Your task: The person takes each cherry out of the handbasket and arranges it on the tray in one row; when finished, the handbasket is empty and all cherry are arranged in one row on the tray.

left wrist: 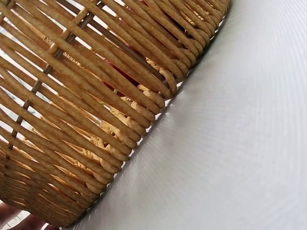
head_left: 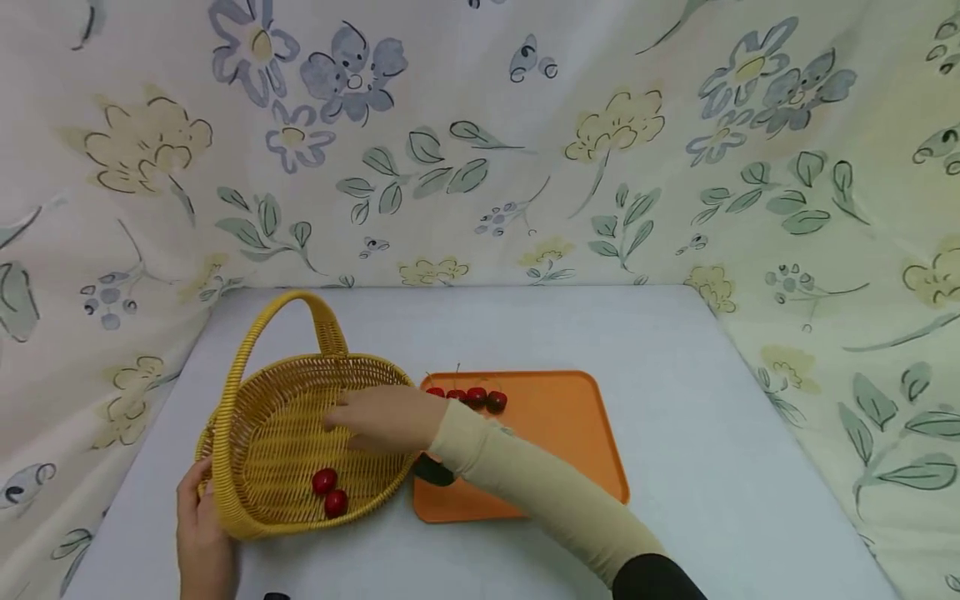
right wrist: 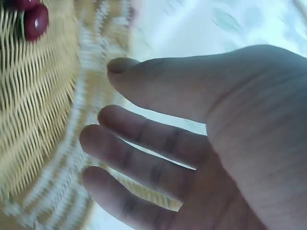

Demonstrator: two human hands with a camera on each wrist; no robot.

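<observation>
A yellow wicker basket (head_left: 285,425) with a tall handle stands on the left of the table, two red cherries (head_left: 330,492) lying on its floor. My left hand (head_left: 206,533) grips the basket's left side by the foot of the handle; in the left wrist view only some fingers (left wrist: 26,221) show at the basket's lower corner. Over the basket's right part hovers my right hand (head_left: 390,419), its fingers loosely spread with nothing between them, as the right wrist view shows. Several cherries (head_left: 477,397) lie in a row along the far left of an orange tray (head_left: 555,433).
The tray lies right beside the basket, with my right forearm crossing over it. A white table (head_left: 712,467) carries everything. Floral cloth (head_left: 465,167) hangs behind and on both sides. A small dark object (head_left: 277,596) shows at the lower edge of the head view.
</observation>
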